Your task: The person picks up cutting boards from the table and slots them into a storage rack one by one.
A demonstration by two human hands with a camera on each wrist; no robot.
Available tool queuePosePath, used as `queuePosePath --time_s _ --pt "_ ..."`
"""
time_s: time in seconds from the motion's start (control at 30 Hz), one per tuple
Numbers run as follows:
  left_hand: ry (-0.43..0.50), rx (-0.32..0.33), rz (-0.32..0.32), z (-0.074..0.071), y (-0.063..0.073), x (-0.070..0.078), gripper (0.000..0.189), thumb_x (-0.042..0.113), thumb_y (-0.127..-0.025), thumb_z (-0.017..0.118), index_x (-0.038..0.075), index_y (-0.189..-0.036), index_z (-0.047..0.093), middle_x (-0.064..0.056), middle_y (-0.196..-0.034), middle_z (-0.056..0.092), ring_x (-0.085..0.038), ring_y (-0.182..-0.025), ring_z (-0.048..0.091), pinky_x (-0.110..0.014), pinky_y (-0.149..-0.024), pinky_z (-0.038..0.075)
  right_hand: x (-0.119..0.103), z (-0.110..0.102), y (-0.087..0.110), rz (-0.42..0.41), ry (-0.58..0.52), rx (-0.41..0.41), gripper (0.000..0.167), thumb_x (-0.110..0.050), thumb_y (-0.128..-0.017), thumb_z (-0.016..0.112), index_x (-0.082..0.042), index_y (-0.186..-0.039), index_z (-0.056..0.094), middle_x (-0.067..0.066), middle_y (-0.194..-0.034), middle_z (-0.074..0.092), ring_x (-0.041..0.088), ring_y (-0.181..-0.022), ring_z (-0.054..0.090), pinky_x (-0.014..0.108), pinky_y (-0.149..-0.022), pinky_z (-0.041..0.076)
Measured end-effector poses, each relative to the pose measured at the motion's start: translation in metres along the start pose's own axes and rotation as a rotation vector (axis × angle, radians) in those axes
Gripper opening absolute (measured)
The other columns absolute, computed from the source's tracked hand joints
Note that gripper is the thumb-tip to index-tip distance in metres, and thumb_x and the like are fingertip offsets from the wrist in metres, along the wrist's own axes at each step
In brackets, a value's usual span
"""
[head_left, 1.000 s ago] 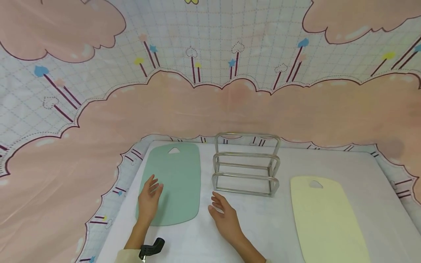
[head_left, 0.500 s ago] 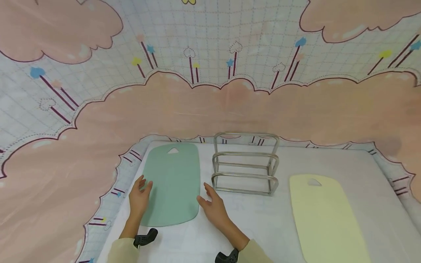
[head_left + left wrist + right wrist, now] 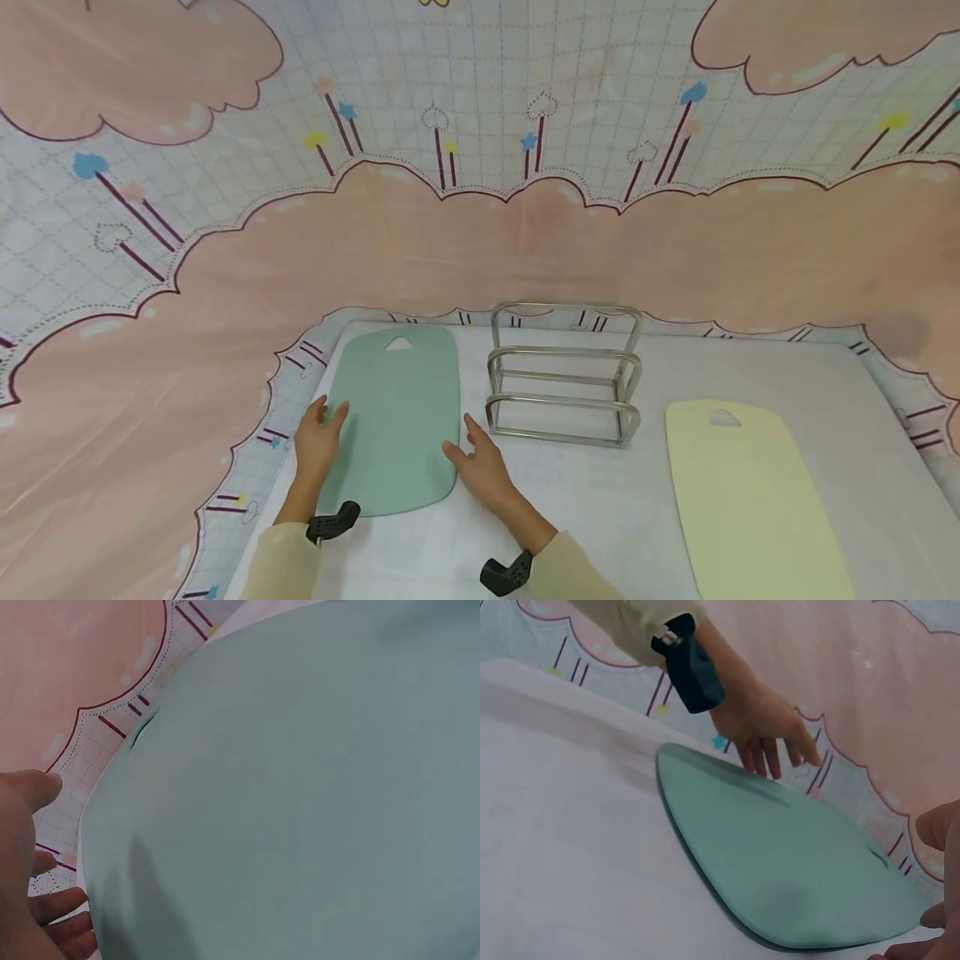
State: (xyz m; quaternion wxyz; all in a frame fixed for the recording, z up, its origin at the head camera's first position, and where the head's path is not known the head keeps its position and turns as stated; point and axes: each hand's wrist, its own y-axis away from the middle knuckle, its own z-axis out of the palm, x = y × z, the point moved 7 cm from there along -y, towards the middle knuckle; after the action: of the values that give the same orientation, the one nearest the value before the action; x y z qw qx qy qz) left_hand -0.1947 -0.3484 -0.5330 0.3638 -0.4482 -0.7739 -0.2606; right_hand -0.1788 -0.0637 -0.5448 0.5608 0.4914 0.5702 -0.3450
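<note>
A pale green cutting board (image 3: pixel 397 417) with a triangular handle hole lies flat on the white-covered table. At its left edge is my left hand (image 3: pixel 317 442), thumb raised apart from the other fingers. The left wrist view shows that hand's lower fingertips (image 3: pixel 81 922) right at the board's rim. My right hand (image 3: pixel 483 471) stands by the opposite edge, its thumb overlapping the board in the head view. Only part of the right hand (image 3: pixel 941 900) shows in the right wrist view, its fingertips close to the rim. Neither hand has its fingers curled round the board.
A silver wire rack (image 3: pixel 562 402) with upright loops stands right of the green board, just beyond my right hand. Farther right lies a pale yellow cutting board (image 3: pixel 750 500). A cloud-patterned cloth (image 3: pixel 525 242) hangs behind the table.
My left hand has shifted left off the green board's surface to its left edge. The right hand has moved left to the board's right edge. The board has stayed put.
</note>
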Motion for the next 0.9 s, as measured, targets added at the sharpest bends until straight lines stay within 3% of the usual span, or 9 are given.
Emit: queuePosePath --time_s 0.27,0.57,0.73,0.8,0.9 --pt "-0.022 -0.059 -0.082 0.006 -0.019 -0.005 0.072 0.043 -0.097 0.052 -0.01 -0.142 0.032 -0.035 -0.14 0.036 -0.05 -0.13 0.028 -0.058 -0.104 0.027 0.006 0.001 -0.009 0.049 -0.046 -0.013 0.07 -0.028 -0.095 0.058 0.003 -0.149 0.024 0.028 -0.146 0.032 0.049 -0.125 0.041 0.054 -0.101 0.036" --pt "-0.168 -0.12 -0.14 0.01 -0.033 -0.002 0.085 0.051 -0.093 0.053 -0.014 -0.141 0.03 -0.037 -0.143 0.028 -0.06 -0.126 0.021 -0.067 -0.101 0.021 0.005 0.006 -0.012 0.085 -0.152 -0.045 0.078 -0.035 -0.095 0.058 0.005 -0.149 0.019 0.026 -0.143 0.037 0.04 -0.134 0.033 0.054 -0.106 0.028" --pt "-0.118 -0.109 -0.193 0.009 -0.033 -0.004 0.082 0.048 -0.094 0.054 -0.015 -0.141 0.031 -0.037 -0.143 0.028 -0.058 -0.127 0.02 -0.066 -0.102 0.02 0.005 0.004 -0.015 0.129 -0.195 -0.056 0.078 -0.038 -0.095 0.058 0.008 -0.147 0.024 0.028 -0.146 0.032 0.041 -0.134 0.03 0.052 -0.106 0.029" --pt "-0.07 -0.09 -0.217 0.007 -0.032 -0.007 0.078 0.044 -0.095 0.054 -0.016 -0.139 0.033 -0.036 -0.142 0.031 -0.056 -0.128 0.023 -0.063 -0.103 0.021 0.004 0.003 -0.017 0.13 -0.212 -0.069 0.074 -0.037 -0.095 0.057 0.01 -0.145 0.029 0.029 -0.145 0.033 0.041 -0.134 0.03 0.051 -0.107 0.028" --pt "0.006 -0.064 -0.246 0.005 -0.031 -0.013 0.068 0.034 -0.095 0.054 -0.018 -0.136 0.036 -0.036 -0.138 0.035 -0.052 -0.127 0.03 -0.059 -0.104 0.027 0.002 0.004 -0.017 0.168 -0.25 -0.1 0.078 -0.038 -0.095 0.058 0.012 -0.145 0.025 0.031 -0.147 0.028 0.042 -0.136 0.027 0.052 -0.106 0.031"
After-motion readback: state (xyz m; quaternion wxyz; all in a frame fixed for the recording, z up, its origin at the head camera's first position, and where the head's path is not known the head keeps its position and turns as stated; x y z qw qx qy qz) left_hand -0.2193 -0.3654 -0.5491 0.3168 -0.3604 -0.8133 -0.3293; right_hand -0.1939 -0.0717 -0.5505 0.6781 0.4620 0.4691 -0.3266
